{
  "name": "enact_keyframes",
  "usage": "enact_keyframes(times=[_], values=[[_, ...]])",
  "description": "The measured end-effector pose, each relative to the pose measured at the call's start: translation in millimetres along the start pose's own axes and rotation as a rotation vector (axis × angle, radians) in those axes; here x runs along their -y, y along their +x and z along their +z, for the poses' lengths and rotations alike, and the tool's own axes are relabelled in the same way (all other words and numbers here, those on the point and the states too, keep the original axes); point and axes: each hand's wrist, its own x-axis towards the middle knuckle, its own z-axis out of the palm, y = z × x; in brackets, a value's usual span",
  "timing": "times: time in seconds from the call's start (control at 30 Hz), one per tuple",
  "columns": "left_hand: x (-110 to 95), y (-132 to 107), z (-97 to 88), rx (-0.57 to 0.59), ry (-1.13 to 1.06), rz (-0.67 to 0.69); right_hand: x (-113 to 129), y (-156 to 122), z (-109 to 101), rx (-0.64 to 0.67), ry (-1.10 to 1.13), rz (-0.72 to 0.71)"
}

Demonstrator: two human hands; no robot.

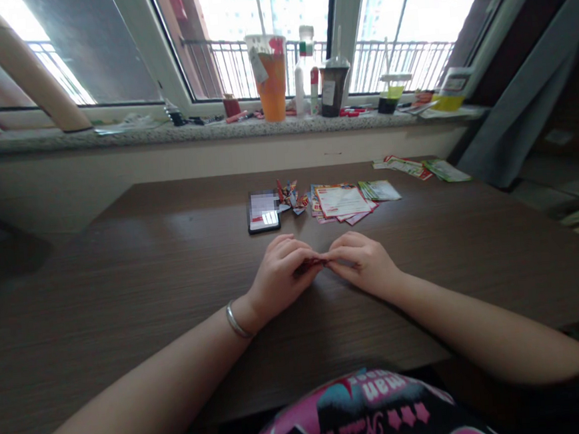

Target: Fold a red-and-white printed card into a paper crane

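Where the sill starts, far left: a tan tube (22, 71) leans on the stone sill (113, 138) below the window.
Counter (124, 277): dark wood grain, running the full width of the view; both forearms lie across it.
Bracelet (236, 321): silver band on the left wrist.
Left hand (278, 271): knuckles up, resting on the counter at mid-view. Fingers curled in narrow, tips pinched on the left end of the folded paper.
Phone (263, 214): lies flat beyond the left hand, screen up, near but not touching it.
Orange cup (271, 78): tall, with a straw, upright on the sill straight behind the phone.
Folded paper (316, 264): small red-printed piece, held between the two hands just above the counter. Mostly hidden by the fingertips; its shape cannot be told.
Paper figures (292, 197): a few small folded pieces in the same print, just right of the phone.
Bottle (303, 75): pale, upright beside the orange cup.
Dark cup (333, 86): lidded, with a straw, right of the bottle.
Leaflet stack (341, 203): printed sheets fanned flat, just right of the paper figures.
Right hand (363, 261): mirrors the left. Fingers closed narrow, pinching the right end of the folded paper; the fingertips of both hands meet.
Green cup (390, 92): small, on the sill.
Loose leaflets (418, 167): at the far right edge of the counter, well apart from the hands.
Curtain (525, 91): grey, hanging at the right.
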Motion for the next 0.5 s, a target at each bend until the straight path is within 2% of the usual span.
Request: enact_keyframes(times=[0.33,0.5], values=[[2.8,1.0,2.2,-0.052,-0.082,0.03,1.1,0.5,0.7,-0.078,0.027,-0.029],[3.4,0.0,3.2,-0.058,-0.078,0.048,2.2,2.0,-0.4,-0.058,0.011,-0.059]])
